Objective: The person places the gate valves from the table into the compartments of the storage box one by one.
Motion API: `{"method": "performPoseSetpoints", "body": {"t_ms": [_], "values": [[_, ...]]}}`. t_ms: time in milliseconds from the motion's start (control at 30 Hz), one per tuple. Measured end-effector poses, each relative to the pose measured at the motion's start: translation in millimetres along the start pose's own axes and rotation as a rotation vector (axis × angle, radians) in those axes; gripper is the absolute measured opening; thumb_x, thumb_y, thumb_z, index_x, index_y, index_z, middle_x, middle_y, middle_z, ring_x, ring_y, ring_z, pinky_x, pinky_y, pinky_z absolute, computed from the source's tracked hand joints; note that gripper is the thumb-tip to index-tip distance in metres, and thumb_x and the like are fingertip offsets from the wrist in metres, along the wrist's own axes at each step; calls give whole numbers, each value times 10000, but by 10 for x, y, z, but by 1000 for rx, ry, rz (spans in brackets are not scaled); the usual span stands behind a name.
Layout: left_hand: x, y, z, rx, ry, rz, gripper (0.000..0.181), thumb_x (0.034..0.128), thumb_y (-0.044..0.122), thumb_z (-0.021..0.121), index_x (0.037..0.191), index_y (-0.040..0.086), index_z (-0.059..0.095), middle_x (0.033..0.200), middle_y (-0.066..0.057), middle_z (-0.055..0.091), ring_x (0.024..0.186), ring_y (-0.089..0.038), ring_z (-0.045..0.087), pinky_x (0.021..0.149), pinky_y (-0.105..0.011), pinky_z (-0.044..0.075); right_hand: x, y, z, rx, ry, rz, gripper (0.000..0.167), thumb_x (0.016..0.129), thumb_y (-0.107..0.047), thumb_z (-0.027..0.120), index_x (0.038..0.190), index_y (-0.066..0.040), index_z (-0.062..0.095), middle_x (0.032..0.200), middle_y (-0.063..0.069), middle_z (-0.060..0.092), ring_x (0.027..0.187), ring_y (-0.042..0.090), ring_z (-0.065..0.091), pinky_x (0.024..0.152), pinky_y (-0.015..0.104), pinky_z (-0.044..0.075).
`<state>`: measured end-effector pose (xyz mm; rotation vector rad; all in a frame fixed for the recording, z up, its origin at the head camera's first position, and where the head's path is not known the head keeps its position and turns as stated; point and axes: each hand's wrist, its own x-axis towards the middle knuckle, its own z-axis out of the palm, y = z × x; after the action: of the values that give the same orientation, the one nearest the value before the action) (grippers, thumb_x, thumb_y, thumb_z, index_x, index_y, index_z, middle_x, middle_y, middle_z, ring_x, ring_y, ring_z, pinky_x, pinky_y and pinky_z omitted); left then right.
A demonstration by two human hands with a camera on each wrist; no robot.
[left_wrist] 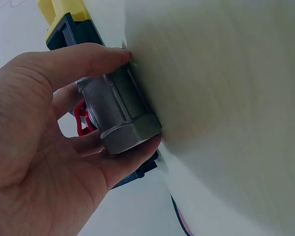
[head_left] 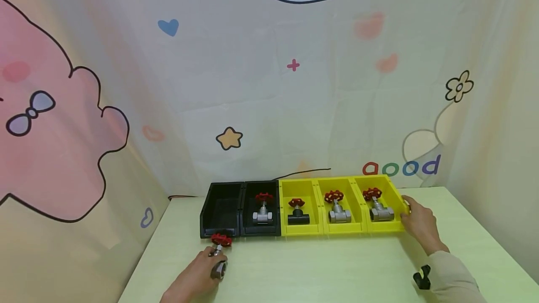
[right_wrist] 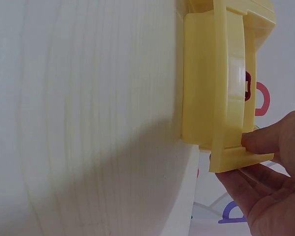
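My left hand [head_left: 200, 270] grips the grey metal body of a gate valve [left_wrist: 120, 105] with a red handwheel [head_left: 221, 240], just in front of the leftmost black bin [head_left: 221, 214]. In the left wrist view, thumb and fingers pinch the valve body close to the tabletop. My right hand [head_left: 422, 223] holds the outer right edge of the rightmost yellow bin [right_wrist: 233, 73], thumb on the inside of the wall and fingers outside. Inside that bin lies another metal valve [head_left: 382, 213] with a red wheel.
The bins stand side by side along the back of the pale table [head_left: 320, 270]. A black-bodied valve [head_left: 298, 218] and metal valves [head_left: 339, 214] [head_left: 263, 216] lie in the middle bins. A patterned curtain [head_left: 261, 83] hangs behind. A black clip-like piece [head_left: 422, 277] is beside the right sleeve.
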<state>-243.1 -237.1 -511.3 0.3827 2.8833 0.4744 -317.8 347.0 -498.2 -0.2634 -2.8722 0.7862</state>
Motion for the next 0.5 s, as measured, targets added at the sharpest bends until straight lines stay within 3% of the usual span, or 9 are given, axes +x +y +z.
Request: {"method": "performPoseSetpoints", "body": {"t_ms": [233, 400, 500], "values": [[30, -29, 11, -14, -7, -1, 406, 787, 95, 773, 1181, 135, 680, 1194, -152, 545, 1062, -290, 541, 922, -572, 490, 8, -2, 9, 7, -4, 17, 589, 934, -77, 550, 1460, 69, 330, 1320, 402, 476, 1012, 493, 564, 864, 565, 507], [46, -35, 6, -42, -29, -41, 404, 793, 53, 762, 1178, 150, 685, 1223, -161, 542, 1088, -302, 544, 934, -589, 478, 14, -4, 7, 3, -7, 18, 592, 933, -74, 551, 1461, 72, 326, 1316, 402, 477, 1010, 490, 562, 871, 569, 504], [46, -40, 0, -46, -28, -33, 392, 798, 47, 763, 1168, 155, 694, 1241, -174, 545, 1105, -314, 554, 938, -594, 476, 13, -3, 2, 2, -6, 11, 590, 930, -71, 548, 1457, 76, 329, 1307, 402, 485, 1003, 487, 563, 867, 574, 500]]}}
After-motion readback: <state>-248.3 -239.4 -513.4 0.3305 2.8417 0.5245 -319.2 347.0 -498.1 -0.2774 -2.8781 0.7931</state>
